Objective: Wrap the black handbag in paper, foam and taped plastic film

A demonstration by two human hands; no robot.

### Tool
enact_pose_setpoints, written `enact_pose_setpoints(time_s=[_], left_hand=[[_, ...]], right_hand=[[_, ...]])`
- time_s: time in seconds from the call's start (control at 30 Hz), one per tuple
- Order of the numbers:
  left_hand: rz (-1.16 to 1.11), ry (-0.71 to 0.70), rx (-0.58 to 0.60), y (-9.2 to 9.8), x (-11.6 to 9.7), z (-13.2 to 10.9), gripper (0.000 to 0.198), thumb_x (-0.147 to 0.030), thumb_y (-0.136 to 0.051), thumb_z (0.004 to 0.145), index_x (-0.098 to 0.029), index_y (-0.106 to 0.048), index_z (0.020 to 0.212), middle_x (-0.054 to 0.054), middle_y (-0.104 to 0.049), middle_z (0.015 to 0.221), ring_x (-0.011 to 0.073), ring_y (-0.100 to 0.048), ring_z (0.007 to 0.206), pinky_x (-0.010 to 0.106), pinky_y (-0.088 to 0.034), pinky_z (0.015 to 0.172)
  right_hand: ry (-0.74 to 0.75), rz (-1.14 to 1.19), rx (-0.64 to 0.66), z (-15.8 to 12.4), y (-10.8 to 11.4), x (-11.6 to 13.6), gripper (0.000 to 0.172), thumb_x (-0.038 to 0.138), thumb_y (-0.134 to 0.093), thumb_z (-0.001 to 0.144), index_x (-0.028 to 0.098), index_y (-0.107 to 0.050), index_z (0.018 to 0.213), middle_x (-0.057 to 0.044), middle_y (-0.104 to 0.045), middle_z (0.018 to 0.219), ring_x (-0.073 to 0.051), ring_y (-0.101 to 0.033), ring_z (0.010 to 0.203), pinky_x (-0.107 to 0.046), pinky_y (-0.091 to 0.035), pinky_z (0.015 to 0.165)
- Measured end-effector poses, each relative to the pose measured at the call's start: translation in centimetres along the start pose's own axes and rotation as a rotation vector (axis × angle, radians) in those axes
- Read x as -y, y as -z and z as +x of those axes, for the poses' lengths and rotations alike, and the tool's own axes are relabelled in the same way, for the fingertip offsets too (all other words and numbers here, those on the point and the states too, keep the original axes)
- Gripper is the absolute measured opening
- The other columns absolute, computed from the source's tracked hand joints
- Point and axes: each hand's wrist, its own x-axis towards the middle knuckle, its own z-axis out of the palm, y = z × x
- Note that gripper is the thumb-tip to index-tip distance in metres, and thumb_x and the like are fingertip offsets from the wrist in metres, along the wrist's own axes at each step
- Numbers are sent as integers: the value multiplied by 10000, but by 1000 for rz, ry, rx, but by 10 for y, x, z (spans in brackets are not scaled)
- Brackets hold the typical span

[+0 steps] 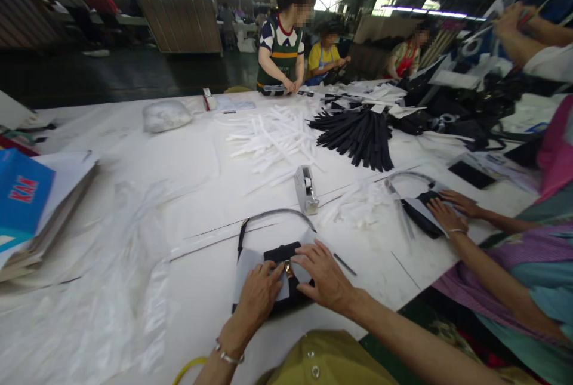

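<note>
A small black handbag (283, 251) lies on the white table in front of me, its strap (277, 212) arching away over the table. White sheet material (247, 264) covers part of it. My left hand (258, 294) lies flat on the bag, fingertips beside the gold-coloured clasp (287, 268). On the clasp's other side, my right hand (326, 276) has its fingers apart, the thumb low near the bag's front. Whether the right fingertips press on the bag is hard to tell.
A tape dispenser (306, 190) stands beyond the bag. White strips (273, 137) and black strips (358, 134) lie farther back. At right, a co-worker's hands (447, 212) rest on another black bag (423, 218). A blue box (22, 194) and plastic sheeting (120, 265) are at left.
</note>
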Motion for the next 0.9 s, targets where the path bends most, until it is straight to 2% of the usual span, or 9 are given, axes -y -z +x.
enact_pose_setpoints(time_s=[0.07,0.13,0.23,0.3,0.37,0.67,0.77,0.9], left_hand=[[3,2,3,-1,0,-1,458,-231,-439,945,-287,-443,1400,81,-556,1310,238,-553,1068,412,-456,920],[-14,0,0,-1,0,-2,490,-319,-496,933,-267,-424,1416,92,-527,1363,255,-537,1113,425,-449,944],[-48,-2,-5,-2,1,-4,565,-455,-565,889,-257,-443,1403,100,-519,1382,283,-519,1149,447,-438,959],[-65,5,-6,-3,1,-4,553,-471,-578,876,-271,-471,1380,92,-533,1367,285,-524,1140,450,-439,946],[-81,11,-14,-4,1,-4,539,-459,-585,873,-289,-477,1372,83,-544,1353,279,-525,1136,447,-436,941],[-134,28,-35,-7,-2,-7,573,-450,-621,857,-322,-448,1388,66,-554,1343,283,-513,1135,455,-412,942],[-147,31,-47,-9,-3,-7,570,-445,-646,844,-339,-456,1371,43,-559,1344,284,-511,1138,463,-410,946],[-151,32,-64,-11,-4,-9,553,-464,-650,839,-320,-480,1345,43,-566,1334,286,-508,1148,480,-401,972]], right_hand=[[7,-35,28,4,-7,4,647,299,-724,726,248,-499,1331,-90,-515,1392,-292,-404,1314,-539,-156,1168],[-13,-59,36,9,-15,5,696,316,-739,721,236,-473,1359,-98,-510,1397,-291,-388,1329,-532,-138,1176],[-57,-74,49,17,-21,2,540,344,-748,724,222,-576,1221,-79,-621,1220,-264,-499,1191,-490,-181,1158],[-123,-93,65,21,-22,2,361,375,-752,718,213,-645,1022,-48,-669,1033,-242,-555,1041,-444,-272,1093],[-173,-124,101,24,-23,4,267,390,-741,723,206,-649,893,-31,-673,921,-226,-566,948,-399,-338,999],[-367,-199,310,40,-29,16,170,333,-676,751,184,-647,829,-62,-710,859,-238,-617,895,-348,-332,840],[-419,-158,289,40,-29,19,111,292,-652,763,193,-645,813,-45,-719,864,-225,-626,900,-328,-327,820],[-518,-130,291,42,-27,22,172,366,-594,837,206,-647,803,-27,-730,862,-206,-643,881,-313,-338,784]])
